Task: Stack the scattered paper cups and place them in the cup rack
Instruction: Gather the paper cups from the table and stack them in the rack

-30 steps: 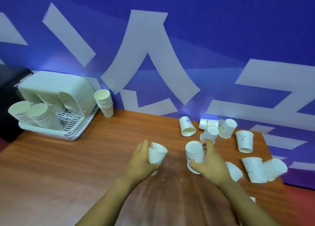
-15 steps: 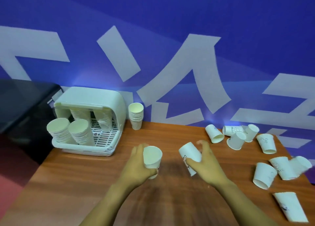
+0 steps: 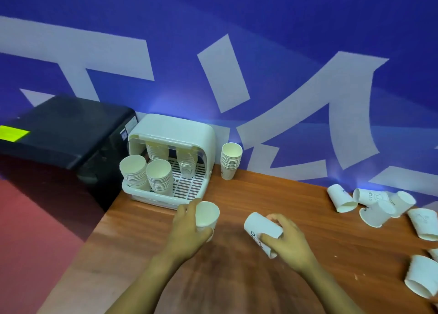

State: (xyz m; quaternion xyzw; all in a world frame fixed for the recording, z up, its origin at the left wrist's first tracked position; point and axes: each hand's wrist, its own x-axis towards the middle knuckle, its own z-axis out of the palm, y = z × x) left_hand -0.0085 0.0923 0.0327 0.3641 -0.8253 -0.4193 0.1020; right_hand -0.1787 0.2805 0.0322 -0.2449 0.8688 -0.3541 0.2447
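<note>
Gripping one paper cup [image 3: 206, 215] apiece, curled fingers of left hand [image 3: 187, 235] and right hand [image 3: 288, 241]; four stacks in cup rack [image 3: 166, 195].

white paper cups [image 3: 342, 199], dark print | pale green plastic cup rack [image 3: 175, 133] | reddish-brown wood-grain table [image 3: 308, 209] | blue wall [image 3: 260, 17], white strokes

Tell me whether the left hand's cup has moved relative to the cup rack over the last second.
Yes. The cup in the left hand now sits just in front of the cup rack, near its front right corner; a second ago it was well to the rack's right.
</note>
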